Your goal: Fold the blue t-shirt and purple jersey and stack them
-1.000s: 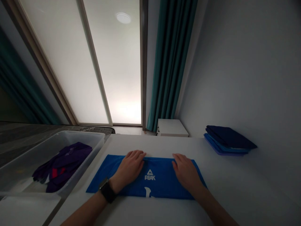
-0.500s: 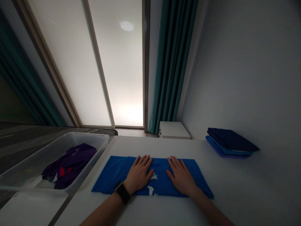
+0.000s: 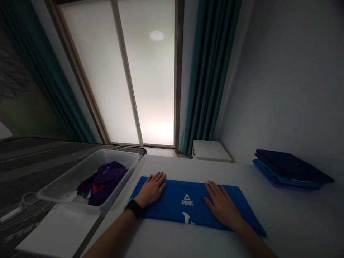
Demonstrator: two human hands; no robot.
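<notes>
Fingers [image 3: 158,178] of the left hand [image 3: 152,190] lie flat and spread on the far part of a folded blue garment [image 3: 172,211], their tips at its far edge. Fingers [image 3: 212,188] of the right hand [image 3: 221,206] lie the same way further along that edge. Neither hand pinches or grips; both are open, palms down, pressing on the cloth and well apart from each other.

Between the two sets of fingers, a white PEAK logo [image 3: 187,200] shows on the garment, with part of another white mark [image 3: 186,218] nearer the person. The garment lies lengthwise across a white desk [image 3: 282,218], under and around both hands. A black watch [image 3: 133,208] sits on the left wrist.

Left of the left fingers, a see-through plastic tub [image 3: 118,157] holds crumpled purple clothing [image 3: 103,182] with a red patch on it. Below the tub is a white board [image 3: 56,229]. Further left lies a white cable [image 3: 16,209] on a dark surface.

Right of the right fingers, at the far end of the desk against the wall, is a stack of folded clothes [image 3: 288,170] in navy, blue and purple. Beyond the fingers stand a small white cabinet [image 3: 211,150], a teal curtain [image 3: 209,71] and a frosted glass door [image 3: 150,71].
</notes>
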